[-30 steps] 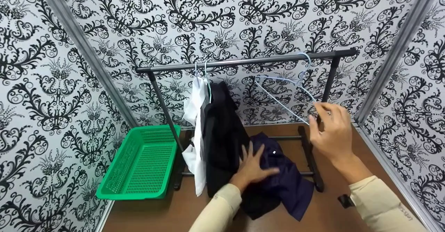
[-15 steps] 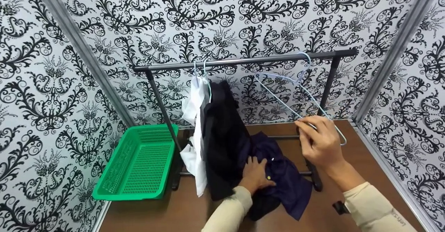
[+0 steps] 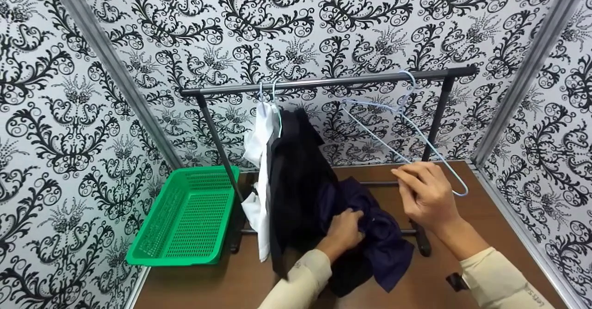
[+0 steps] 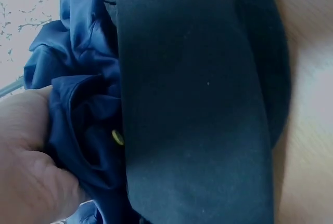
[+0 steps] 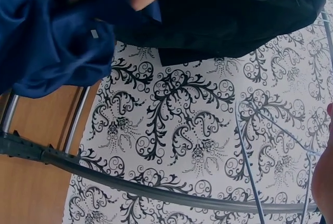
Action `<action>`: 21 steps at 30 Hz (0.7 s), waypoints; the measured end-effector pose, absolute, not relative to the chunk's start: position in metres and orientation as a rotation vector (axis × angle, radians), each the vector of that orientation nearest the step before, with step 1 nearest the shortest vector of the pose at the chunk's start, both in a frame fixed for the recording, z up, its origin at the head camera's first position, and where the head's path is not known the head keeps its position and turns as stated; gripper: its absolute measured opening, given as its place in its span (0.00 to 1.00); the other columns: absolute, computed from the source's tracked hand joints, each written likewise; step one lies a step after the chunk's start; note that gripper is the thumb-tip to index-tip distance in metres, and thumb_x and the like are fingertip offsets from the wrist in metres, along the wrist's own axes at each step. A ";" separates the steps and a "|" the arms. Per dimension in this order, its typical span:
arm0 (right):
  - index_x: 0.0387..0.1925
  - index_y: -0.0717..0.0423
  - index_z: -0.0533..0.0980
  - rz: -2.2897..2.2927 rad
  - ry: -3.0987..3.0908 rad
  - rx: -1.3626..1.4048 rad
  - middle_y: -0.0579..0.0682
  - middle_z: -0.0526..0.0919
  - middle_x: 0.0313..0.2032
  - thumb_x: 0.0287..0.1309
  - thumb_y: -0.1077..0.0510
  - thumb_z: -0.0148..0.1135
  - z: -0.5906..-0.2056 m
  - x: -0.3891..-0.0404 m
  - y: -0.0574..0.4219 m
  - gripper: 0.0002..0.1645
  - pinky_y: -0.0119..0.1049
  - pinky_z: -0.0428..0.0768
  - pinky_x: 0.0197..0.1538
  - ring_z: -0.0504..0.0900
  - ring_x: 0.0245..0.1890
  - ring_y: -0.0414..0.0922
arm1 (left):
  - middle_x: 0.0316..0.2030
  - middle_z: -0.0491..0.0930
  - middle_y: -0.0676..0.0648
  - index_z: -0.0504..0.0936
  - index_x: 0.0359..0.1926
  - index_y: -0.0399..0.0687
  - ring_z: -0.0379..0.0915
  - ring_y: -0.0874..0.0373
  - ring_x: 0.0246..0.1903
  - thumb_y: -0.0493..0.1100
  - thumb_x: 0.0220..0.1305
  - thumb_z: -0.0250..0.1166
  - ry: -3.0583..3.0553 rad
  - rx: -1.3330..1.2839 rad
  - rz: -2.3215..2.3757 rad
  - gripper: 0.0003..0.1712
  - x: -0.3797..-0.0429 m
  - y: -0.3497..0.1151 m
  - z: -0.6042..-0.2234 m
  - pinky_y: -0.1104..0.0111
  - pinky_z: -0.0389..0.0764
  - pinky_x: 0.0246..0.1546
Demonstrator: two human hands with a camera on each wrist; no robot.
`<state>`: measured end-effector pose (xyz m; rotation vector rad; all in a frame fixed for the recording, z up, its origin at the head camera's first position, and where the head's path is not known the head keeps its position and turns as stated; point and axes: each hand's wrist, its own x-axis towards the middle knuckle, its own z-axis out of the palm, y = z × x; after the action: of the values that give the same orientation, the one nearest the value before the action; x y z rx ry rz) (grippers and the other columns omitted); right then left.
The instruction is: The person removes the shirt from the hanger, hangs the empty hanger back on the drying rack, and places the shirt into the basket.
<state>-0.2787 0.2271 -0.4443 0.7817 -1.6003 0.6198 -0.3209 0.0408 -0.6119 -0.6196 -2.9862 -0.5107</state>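
Observation:
My left hand (image 3: 344, 230) grips a bunched navy garment (image 3: 386, 253) lying on the table under the rack. In the left wrist view, a small yellow fastener shows among its satiny folds (image 4: 86, 115), beside hanging black cloth (image 4: 192, 89). My right hand (image 3: 430, 198) has its fingers curled at the lower bar of a pale blue wire hanger (image 3: 374, 138), which hooks over the rack's rail. The exact finger contact is hidden behind the hand. A black garment (image 3: 300, 175) and a white garment (image 3: 263, 161) hang to the left.
The dark metal clothes rack (image 3: 342, 82) spans the brown table (image 3: 199, 286). A green plastic basket (image 3: 185, 221) sits at the left. One small black object (image 3: 457, 281) lies near my right sleeve. Patterned walls (image 3: 296, 27) stand behind and at both sides.
My left hand has closed its spread fingers on the navy garment, bunching it. My right hand moved down from the hanger's near corner to its lower bar. The black garment's lower edge swung left.

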 end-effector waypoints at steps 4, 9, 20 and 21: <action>0.38 0.66 0.89 0.628 -1.615 0.776 0.62 0.88 0.34 0.56 0.69 0.61 -0.448 -0.280 0.229 0.13 0.49 0.75 0.43 0.81 0.35 0.60 | 0.49 0.87 0.47 0.86 0.57 0.55 0.89 0.50 0.45 0.41 0.52 0.79 -2.830 -0.644 -0.751 0.28 -0.317 0.031 -0.597 0.64 0.88 0.45; 0.38 0.65 0.89 0.638 -1.635 0.761 0.62 0.88 0.34 0.54 0.69 0.61 -0.454 -0.280 0.232 0.14 0.49 0.76 0.45 0.81 0.36 0.61 | 0.43 0.88 0.47 0.87 0.53 0.50 0.88 0.53 0.43 0.38 0.49 0.81 -2.613 -0.679 -0.971 0.26 -0.313 0.018 -0.574 0.65 0.88 0.47; 0.39 0.64 0.90 0.649 -1.707 0.742 0.60 0.89 0.35 0.56 0.66 0.61 -0.471 -0.282 0.239 0.14 0.48 0.76 0.47 0.82 0.38 0.60 | 0.38 0.84 0.47 0.85 0.46 0.46 0.82 0.57 0.37 0.35 0.41 0.82 -2.204 -0.737 -1.134 0.26 -0.301 -0.030 -0.559 0.63 0.86 0.44; 0.39 0.63 0.90 0.651 -1.710 0.743 0.60 0.89 0.35 0.56 0.66 0.61 -0.473 -0.282 0.239 0.14 0.47 0.76 0.47 0.82 0.37 0.59 | 0.38 0.84 0.47 0.85 0.45 0.46 0.82 0.55 0.37 0.34 0.40 0.81 -2.206 -0.735 -1.137 0.26 -0.298 -0.035 -0.556 0.63 0.85 0.44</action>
<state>-0.2822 0.2392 -0.4729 0.7426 -1.7097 0.6509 -0.2975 -0.0354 -0.5561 -0.7349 -2.2064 -1.1366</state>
